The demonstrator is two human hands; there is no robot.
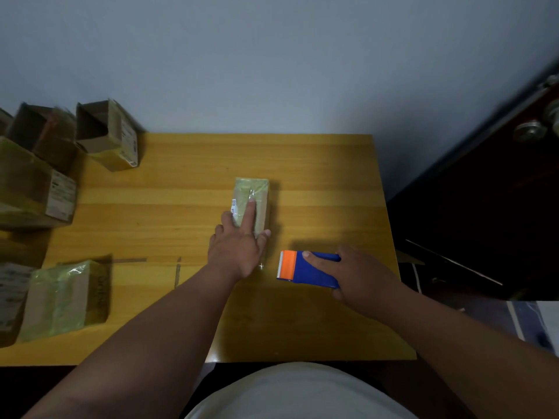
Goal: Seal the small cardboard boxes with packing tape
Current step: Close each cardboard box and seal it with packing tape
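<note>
Head camera, looking down on a wooden table (317, 164): far to the left of the left hand, a cluster of cardboard boxes (36, 189) sits against the wall, one open carton (106, 134) showing a pale label too blurred to read. Nearer the person and still left of that hand lies a taped box (65, 299), its glossy wrap catching the light, with two strips of tape (177, 272) stuck to the tabletop just to its right. At centre, the left hand (239, 246) presses on the small cardboard box (252, 204), forefinger stretched straight along the shiny tape on its top, thumb and other fingers spread against its sides and near end. That box lies flat with its long axis running away from the person toward the wall; a small white-and-blue sticker on its left edge cannot be read. Just right of the left hand, apart from the box, the right hand (360, 273) grips a blue tape dispenser (308, 269), forefinger laid across its top, its orange serrated end pointing left toward the other hand. Beyond the right hand stands a dark door (496, 207) with a metal knob (531, 130).
</note>
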